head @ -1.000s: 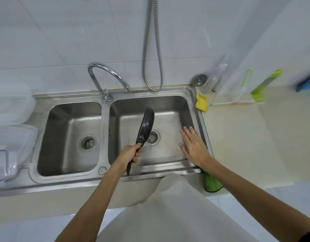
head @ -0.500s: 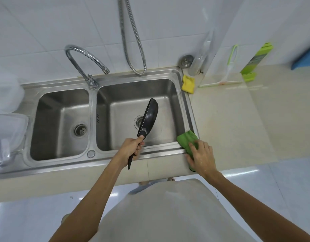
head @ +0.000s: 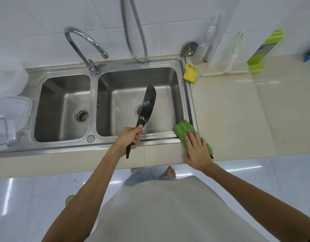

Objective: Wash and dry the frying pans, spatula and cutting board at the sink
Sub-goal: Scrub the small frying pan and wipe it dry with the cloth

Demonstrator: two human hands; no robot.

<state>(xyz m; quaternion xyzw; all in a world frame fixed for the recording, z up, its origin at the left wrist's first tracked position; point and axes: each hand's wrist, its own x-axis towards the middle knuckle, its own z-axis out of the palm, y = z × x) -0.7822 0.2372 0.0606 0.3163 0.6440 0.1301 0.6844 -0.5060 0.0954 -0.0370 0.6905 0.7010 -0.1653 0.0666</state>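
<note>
**Pan over the right basin, cloth at the sink corner**

Your left hand (head: 128,138) had its fingers wrapped round the handle of the black frying pan (head: 148,103), which stood on edge above the right basin of the steel double sink (head: 63,147). Your right hand (head: 197,152) lay with straight fingers on a green cloth (head: 183,128) draped over the sink's front right corner and the beige counter (head: 229,110). A yellow sponge (head: 190,73) sat at the back corner. White tiles (head: 37,23) rose behind, and a glossy pale floor (head: 28,198) lay below.
</note>
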